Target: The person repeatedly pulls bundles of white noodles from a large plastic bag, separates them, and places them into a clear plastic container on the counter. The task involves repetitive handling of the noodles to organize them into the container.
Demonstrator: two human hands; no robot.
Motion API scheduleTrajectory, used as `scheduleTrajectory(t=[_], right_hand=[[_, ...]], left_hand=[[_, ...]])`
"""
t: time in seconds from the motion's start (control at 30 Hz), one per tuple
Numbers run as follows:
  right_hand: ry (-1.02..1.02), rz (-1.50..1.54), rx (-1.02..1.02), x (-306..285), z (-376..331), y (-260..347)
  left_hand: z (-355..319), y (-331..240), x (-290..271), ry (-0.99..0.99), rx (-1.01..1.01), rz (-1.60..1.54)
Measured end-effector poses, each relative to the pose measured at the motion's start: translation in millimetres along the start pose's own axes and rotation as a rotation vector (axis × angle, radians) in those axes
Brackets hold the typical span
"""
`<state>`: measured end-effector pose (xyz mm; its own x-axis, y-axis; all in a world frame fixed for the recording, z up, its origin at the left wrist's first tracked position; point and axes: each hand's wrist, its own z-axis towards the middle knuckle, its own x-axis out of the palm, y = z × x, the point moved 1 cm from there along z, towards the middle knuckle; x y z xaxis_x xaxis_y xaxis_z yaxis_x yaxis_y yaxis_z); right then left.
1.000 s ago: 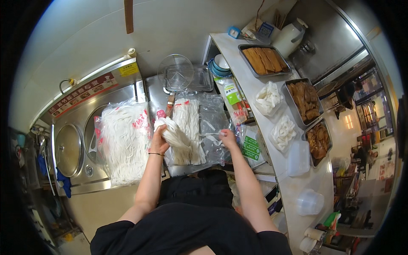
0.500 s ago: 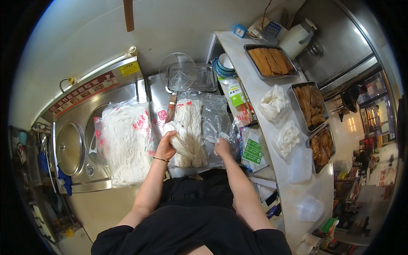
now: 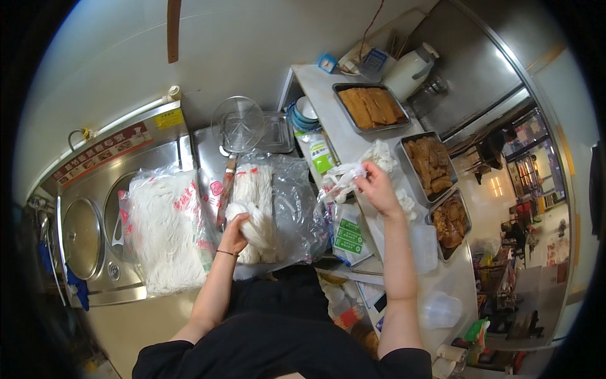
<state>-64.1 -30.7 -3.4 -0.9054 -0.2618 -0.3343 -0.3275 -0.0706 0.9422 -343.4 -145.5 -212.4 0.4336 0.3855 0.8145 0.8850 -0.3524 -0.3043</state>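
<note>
My left hand (image 3: 235,235) is closed around a folded bundle of white noodles (image 3: 259,228). It is just above the longer noodles (image 3: 254,183) lying on an opened clear plastic bag (image 3: 293,221). Out over the edge of the right counter, my right hand (image 3: 380,191) pinches a crumpled, thin white plastic bag (image 3: 344,179), which hangs to the left of the fingers. A large clear bag of white noodles (image 3: 165,237) with red print lies to my left, partly over the steel cooker.
Trays of brown slabs (image 3: 372,106), brown pieces (image 3: 429,165) and more brown food (image 3: 449,220) line the right counter (image 3: 315,79), with clear plastic tubs (image 3: 442,309). A round wire strainer (image 3: 237,123) and a lidded pot (image 3: 83,239) are beyond and left.
My right hand has risen and moved right, from the clear bag to the counter's edge, bringing the white plastic bag along. My left hand still grips the noodle bundle. The whole view has shifted slightly.
</note>
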Motion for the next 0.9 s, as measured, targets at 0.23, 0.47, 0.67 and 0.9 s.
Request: scheduleTrajectory(t=[0.23, 0.47, 0.67, 0.9], right_hand=[[-0.153, 0.075, -0.136, -77.1, 12.0, 79.5], [-0.265, 0.095, -0.161, -121.9, 21.4, 99.1], [-0.346, 0.122, -0.164, -128.9, 24.8, 95.3], [-0.422, 0.074, -0.132, -138.1, 37.9, 58.1]], left_hand=[[3.2, 0.9, -2.8, 0.022, -0.026, 0.013], [3.6, -0.8, -0.2, 0.031, -0.011, -0.003], [1.7, -2.1, -5.6, 0.006, 0.005, -0.024], [3.2, -2.8, -4.5, 0.022, -0.006, -0.029]])
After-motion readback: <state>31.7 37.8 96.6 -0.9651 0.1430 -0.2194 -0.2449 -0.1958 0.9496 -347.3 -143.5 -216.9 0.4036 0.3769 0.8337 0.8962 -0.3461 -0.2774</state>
